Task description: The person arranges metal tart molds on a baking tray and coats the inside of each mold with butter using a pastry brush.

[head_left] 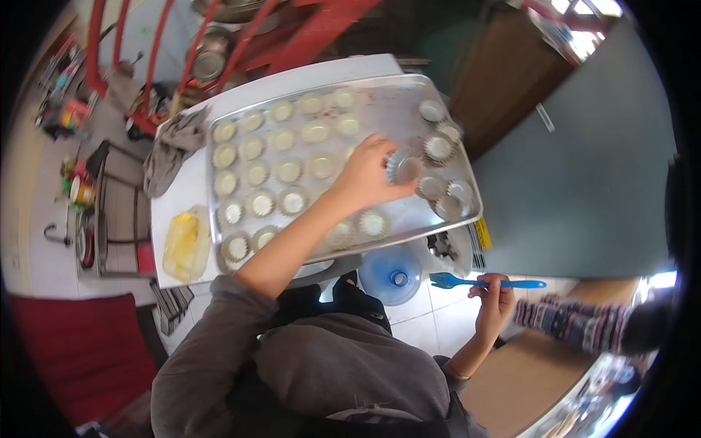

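My left hand (369, 175) reaches over the large metal baking tray (391, 98) and grips a fluted metal tart mould (404, 166) by its side, tilted above the tray. Rows of small fluted moulds (288, 170) with a pale, shiny inside fill the tray's left and middle. Bare silvery moulds (439, 147), some stacked, stand at its right end. Off the tray's front right corner, my right hand (495, 303) pinches the handle of a blue pastry brush (467, 281) with its fingertips. The brush head points left, away from the moulds.
A tub of yellow spread (185, 244) and a grey cloth (175, 150) lie on the white table left of the tray. Below its front edge stands a blue water jug (391, 276). A grey panel (577, 168) rises at right; a person's patterned sleeve (569, 321) shows there.
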